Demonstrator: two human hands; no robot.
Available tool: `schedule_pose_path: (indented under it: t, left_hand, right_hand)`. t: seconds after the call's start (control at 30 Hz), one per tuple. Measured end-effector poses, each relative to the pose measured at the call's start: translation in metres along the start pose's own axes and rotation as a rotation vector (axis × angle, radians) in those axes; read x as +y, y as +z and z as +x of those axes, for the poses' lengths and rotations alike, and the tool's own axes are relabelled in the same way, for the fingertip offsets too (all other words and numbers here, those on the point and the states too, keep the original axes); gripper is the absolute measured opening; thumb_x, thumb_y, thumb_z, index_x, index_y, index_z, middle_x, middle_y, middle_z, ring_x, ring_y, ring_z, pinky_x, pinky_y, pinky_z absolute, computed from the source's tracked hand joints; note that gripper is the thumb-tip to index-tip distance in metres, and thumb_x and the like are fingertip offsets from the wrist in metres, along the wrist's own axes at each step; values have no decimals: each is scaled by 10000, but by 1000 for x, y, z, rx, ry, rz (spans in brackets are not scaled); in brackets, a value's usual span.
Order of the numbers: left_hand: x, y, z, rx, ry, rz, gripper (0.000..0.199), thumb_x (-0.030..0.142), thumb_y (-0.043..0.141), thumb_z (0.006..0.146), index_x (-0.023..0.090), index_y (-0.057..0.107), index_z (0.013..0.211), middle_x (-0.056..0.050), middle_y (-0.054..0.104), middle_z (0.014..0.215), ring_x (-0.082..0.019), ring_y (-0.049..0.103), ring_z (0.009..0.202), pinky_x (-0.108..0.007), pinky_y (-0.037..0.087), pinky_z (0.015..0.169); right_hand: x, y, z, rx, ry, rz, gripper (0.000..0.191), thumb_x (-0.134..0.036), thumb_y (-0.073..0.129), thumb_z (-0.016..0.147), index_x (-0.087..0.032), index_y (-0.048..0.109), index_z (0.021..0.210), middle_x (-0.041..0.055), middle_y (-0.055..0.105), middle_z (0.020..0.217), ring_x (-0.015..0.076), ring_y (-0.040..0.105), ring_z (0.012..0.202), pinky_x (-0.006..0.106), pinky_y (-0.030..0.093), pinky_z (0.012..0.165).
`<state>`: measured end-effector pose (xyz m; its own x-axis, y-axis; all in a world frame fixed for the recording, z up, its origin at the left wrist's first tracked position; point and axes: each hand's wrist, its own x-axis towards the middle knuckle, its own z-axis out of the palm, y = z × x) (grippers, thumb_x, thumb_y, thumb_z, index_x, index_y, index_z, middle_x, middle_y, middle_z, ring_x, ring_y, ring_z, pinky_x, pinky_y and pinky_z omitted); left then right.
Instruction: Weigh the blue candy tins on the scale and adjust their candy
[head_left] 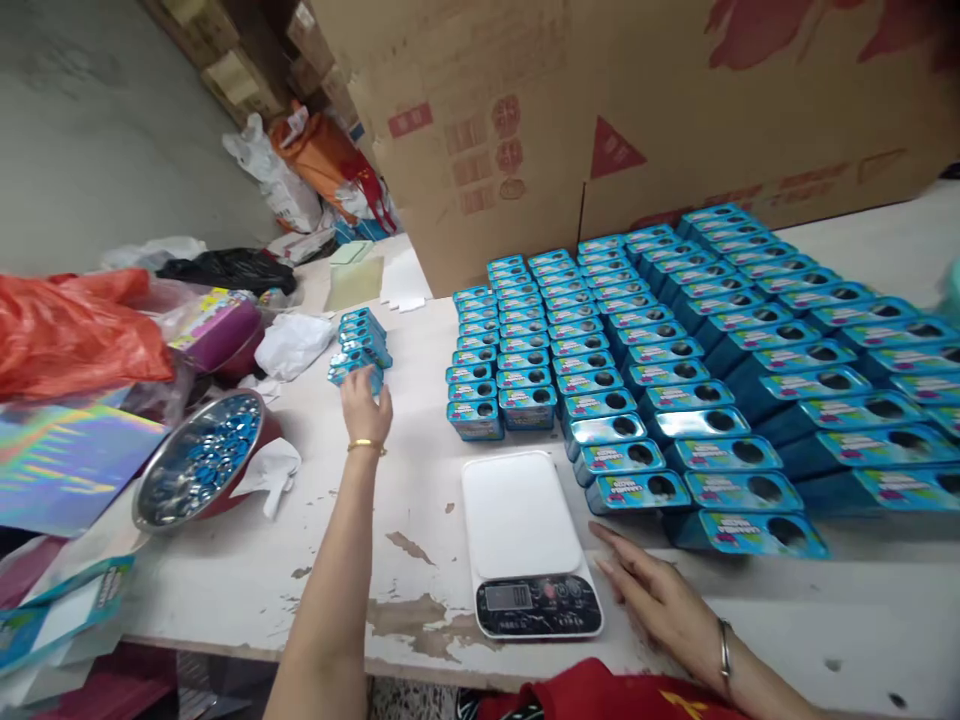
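Note:
My left hand (366, 408) reaches to the near end of a small group of blue boxes (364, 335) left of centre; its fingers bend over the nearest one, and their tips are hidden. My right hand (656, 597) rests on the table with its fingers stretched out, holding nothing, beside the right edge of a white scale (521, 515). The scale has a black panel with a lit display, and nothing lies on its plate. Rows of blue boxes with round dark holes in their tops (604, 405) stand behind and to the right of the scale.
A metal bowl (144, 497) of small blue and silver pieces sits at the left, with crumpled white paper (271, 472) beside it. Red plastic bags (82, 335) lie farther left. A large cardboard box (480, 60) stands behind the rows.

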<state>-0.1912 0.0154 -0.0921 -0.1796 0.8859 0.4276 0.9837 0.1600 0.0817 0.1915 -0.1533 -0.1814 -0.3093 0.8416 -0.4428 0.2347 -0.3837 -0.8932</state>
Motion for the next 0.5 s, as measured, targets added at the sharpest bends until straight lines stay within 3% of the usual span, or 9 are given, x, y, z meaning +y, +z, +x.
schedule_pose_path:
  t: [0.07,0.1,0.17,0.33,0.4,0.5]
  left_hand:
    - [-27,2,24,-53,-80,150,422,254,511,817,132,485,1220,-178,461,1245,-311,425,1172,-447,376,967]
    - [-37,4,33,-81,-86,178,404,261,548,789,134,528,1172,-187,452,1263,-340,412,1182,-474,369,961]
    - [-52,7,47,-136,-57,208,313,262,588,752,144,598,1041,-189,446,1288,-370,382,1214,-512,346,969]
    - [-56,-2,53,-239,78,266,169,213,539,779,149,612,917,-159,457,1315,-341,329,1283,-552,211,1071]
    - [-50,-21,46,-280,152,313,162,233,508,812,144,604,907,-153,509,1247,-338,395,1228,-566,198,1075]
    - [-33,-67,20,-363,265,309,197,324,488,845,160,590,886,-115,573,1069,-294,532,1007,-478,379,950]
  right_hand:
    - [-2,1,8,-73,-139,-99,702,-600,433,865,-109,483,1364,148,672,980,243,652,908,357,543,827]
    - [-4,1,12,-109,-194,-117,679,-589,418,880,-112,499,1357,165,634,1131,263,591,1090,376,482,958]
    - [-8,5,20,-171,-245,-126,646,-567,367,914,-126,488,1371,151,528,1311,266,442,1279,394,366,1078]
    - [-24,30,37,-210,-319,-138,611,-504,293,957,-125,407,1424,124,478,1367,249,395,1316,415,286,1126]
    - [-33,44,44,-226,-371,-133,557,-451,300,965,-144,423,1413,111,520,1330,241,443,1282,403,333,1103]
    - [-47,63,53,-261,-410,-175,479,-353,323,961,-198,432,1401,80,604,1226,229,536,1186,371,429,1012]
